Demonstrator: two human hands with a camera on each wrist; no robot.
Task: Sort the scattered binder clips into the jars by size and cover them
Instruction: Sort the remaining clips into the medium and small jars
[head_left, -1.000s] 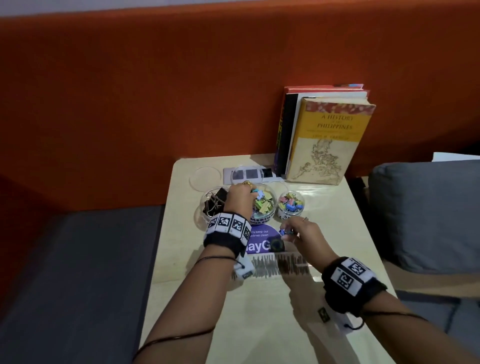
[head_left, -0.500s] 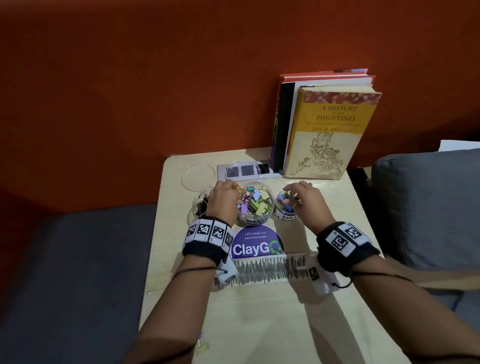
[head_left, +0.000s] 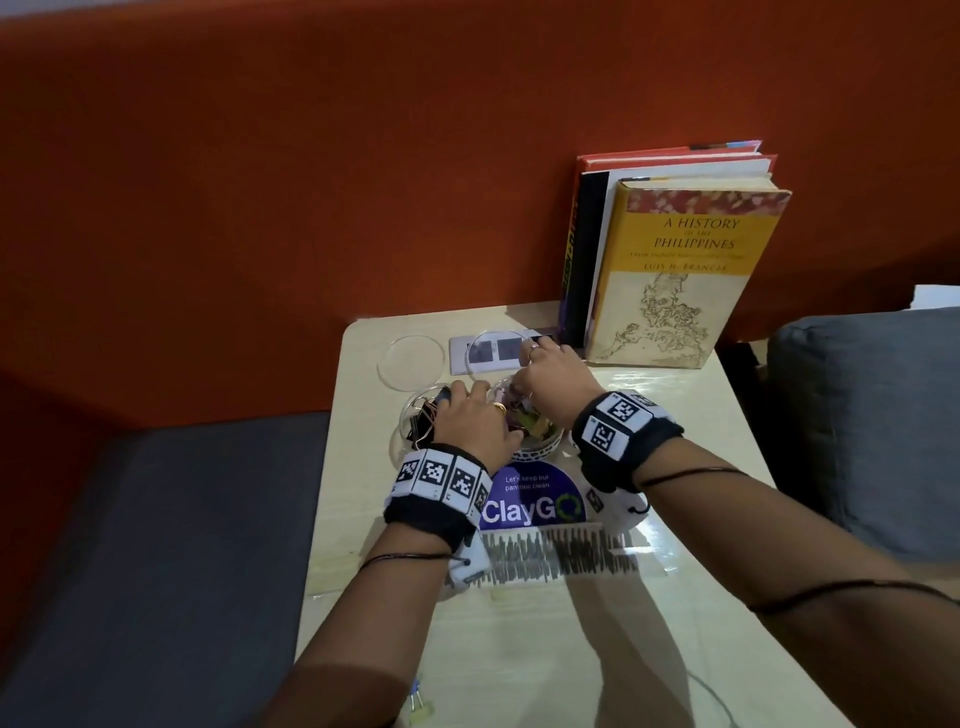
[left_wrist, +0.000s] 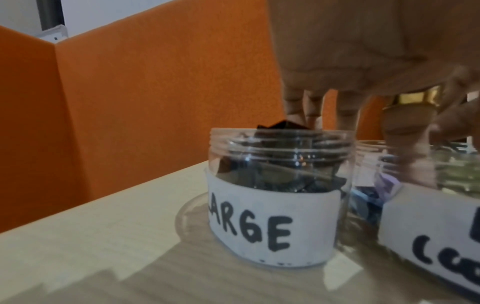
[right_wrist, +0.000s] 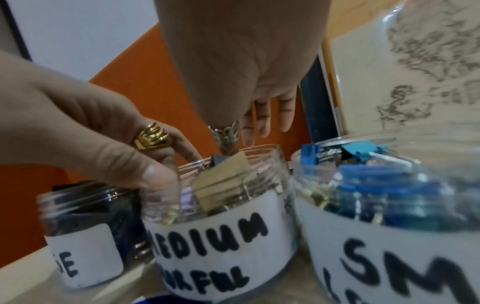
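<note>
Left hand (head_left: 470, 423): is being held over the large and medium jars, thumb pressed on the medium jar's rim, fingers (left_wrist: 309, 115) bent down toward the large jar's mouth; whether anything is being pinched cannot be told.
Right hand (head_left: 550, 376): is being reached past the medium jar, fingers (right_wrist: 262, 121) straight and apart, nothing held.
Large jar (left_wrist: 279, 197): is standing uncovered on the desk (head_left: 519, 649), black clips being contained.
Medium jar (right_wrist: 223, 222): is standing uncovered between the other two, coloured clips being contained.
Small jar (right_wrist: 389, 216): is standing uncovered at the right, blue clips being heaped inside.
Lids: one clear lid (head_left: 412, 362) is lying behind the jars; another (head_left: 498, 348) is lying by the right fingertips.
Stray clip (head_left: 417, 705): is lying at the desk's near edge.
Books (head_left: 685, 270): are being stood upright at the back.
</note>
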